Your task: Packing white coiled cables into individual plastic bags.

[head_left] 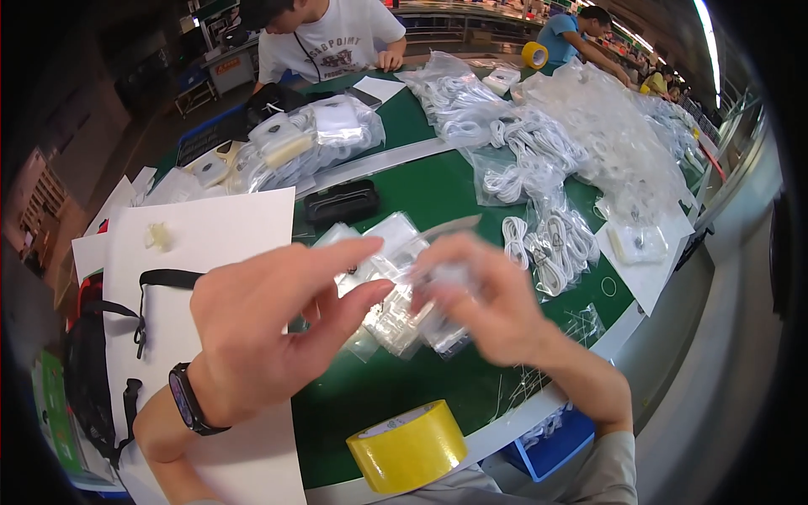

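My left hand point(278, 311), with a dark watch point(187, 397) on its wrist, hovers over the table with thumb and index finger apart and nothing visible between them. Motion blurs my right hand point(484, 295); its fingers are closed on a piece of clear plastic point(452, 276), whose exact kind I cannot make out. A thin greyish strip point(454, 225) sticks out above those fingers. Beneath both hands lie several small clear plastic bags point(396, 324), partly hidden, with pale contents.
A yellow tape roll point(406, 448) stands at the near edge. White cable bundles point(551, 244) and a heap of clear bags point(610, 135) fill the right. A black case point(341, 202) lies beyond my hands. White sheets point(244, 223) cover the left. A person point(337, 42) is opposite.
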Tool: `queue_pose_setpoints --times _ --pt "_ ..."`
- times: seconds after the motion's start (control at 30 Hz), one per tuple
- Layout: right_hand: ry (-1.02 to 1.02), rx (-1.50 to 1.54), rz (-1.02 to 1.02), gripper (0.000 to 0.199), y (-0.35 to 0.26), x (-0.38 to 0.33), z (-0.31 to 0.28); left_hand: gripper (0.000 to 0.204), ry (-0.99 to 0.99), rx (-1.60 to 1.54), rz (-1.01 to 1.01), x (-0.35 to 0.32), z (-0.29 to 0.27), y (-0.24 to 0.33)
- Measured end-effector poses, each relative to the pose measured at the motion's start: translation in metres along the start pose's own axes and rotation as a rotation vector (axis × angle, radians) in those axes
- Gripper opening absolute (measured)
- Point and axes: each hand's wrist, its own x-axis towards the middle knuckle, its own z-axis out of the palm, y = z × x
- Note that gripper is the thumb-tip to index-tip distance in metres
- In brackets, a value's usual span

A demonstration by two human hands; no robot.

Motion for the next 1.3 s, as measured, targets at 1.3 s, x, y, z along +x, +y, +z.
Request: queue_pose_setpoints --times 1.3 --pt "0.317 -0.637 0.321 0.024 0.05 0.01 -0.077 0.012 -0.121 -0.376 -0.268 -0.07 0.102 -0.075"
